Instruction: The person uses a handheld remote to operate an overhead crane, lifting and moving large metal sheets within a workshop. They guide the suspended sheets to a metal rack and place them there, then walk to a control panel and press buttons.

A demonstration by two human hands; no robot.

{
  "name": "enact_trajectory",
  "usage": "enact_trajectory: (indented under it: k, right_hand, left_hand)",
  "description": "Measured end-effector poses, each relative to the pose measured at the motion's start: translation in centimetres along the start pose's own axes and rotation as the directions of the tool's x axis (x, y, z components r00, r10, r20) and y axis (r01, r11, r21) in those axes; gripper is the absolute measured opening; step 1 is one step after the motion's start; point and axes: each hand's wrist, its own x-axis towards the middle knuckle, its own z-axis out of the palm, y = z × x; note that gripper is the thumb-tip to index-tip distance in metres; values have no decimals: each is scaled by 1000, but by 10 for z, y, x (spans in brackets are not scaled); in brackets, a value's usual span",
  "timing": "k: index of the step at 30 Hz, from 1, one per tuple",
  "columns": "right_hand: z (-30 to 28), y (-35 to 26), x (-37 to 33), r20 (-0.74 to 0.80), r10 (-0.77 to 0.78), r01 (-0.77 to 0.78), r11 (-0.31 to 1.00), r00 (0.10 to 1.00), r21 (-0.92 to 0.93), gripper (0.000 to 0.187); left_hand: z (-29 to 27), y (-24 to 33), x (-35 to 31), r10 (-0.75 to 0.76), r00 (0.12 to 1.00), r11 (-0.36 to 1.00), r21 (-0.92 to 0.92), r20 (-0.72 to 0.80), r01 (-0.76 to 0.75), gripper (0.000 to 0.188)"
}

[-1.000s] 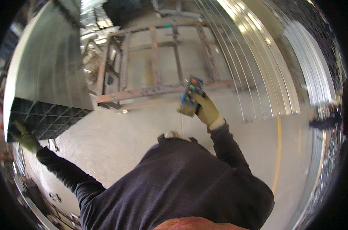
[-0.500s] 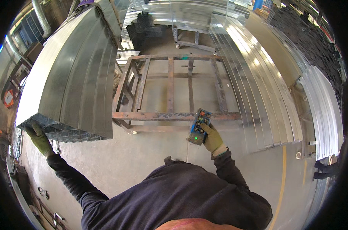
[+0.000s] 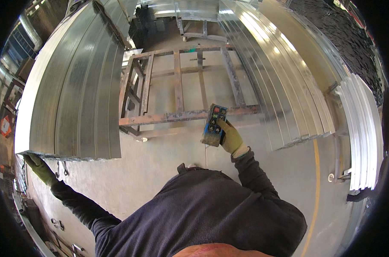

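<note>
At the left hangs or rests a long bundle of grey metal tubes [image 3: 74, 98]; what bears it from below does not show. My left hand [image 3: 40, 170], in a green work glove, is at the near left corner of that bundle, its fingers curled against the end edge and partly hidden by it. My right hand [image 3: 232, 138], gloved alike, is closed around a dark remote control [image 3: 214, 124] with blue edges and several buttons. The thumb lies over the lower buttons. The remote is held up in front of my chest, tilted slightly.
A rusty steel frame cart [image 3: 177, 116] stands ahead on the concrete floor [image 3: 156, 152]. More long metal profiles [image 3: 284, 103] lie at the right, with a bright white stack [image 3: 359, 132] beyond. A yellow line [image 3: 316, 184] runs along the floor. A strap [image 3: 111, 23] crosses the left bundle.
The view has shifted, with the cart now higher in it. The left bundle's near end sits closer to me relative to the cart, its open tube ends now mostly hidden. Both holds continue.
</note>
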Motion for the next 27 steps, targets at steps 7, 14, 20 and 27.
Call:
enact_trajectory:
  k: [7, 14, 20, 27]
  right_hand:
    - [0, -11, 12, -86, -27, 25, 999, 996, -22, 35]
    - [-2, -32, 33, -63, -75, 72, 996, 995, -45, 39]
    - [-12, -61, 58, -111, -80, 72, 995, 991, -75, 42]
    - [-26, -76, 70, -115, -88, 81, 995, 990, -59, 37]
  left_hand:
    - [8, -15, 8, 71, 997, 996, 44, 1, -71, 74]
    - [40, 20, 9, 42, 999, 999, -11, 16, -42, 71]
    - [71, 75, 0, -84, 995, 996, -30, 60, 86, 73]
    - [94, 79, -14, -98, 994, 994, -52, 53, 101, 65]
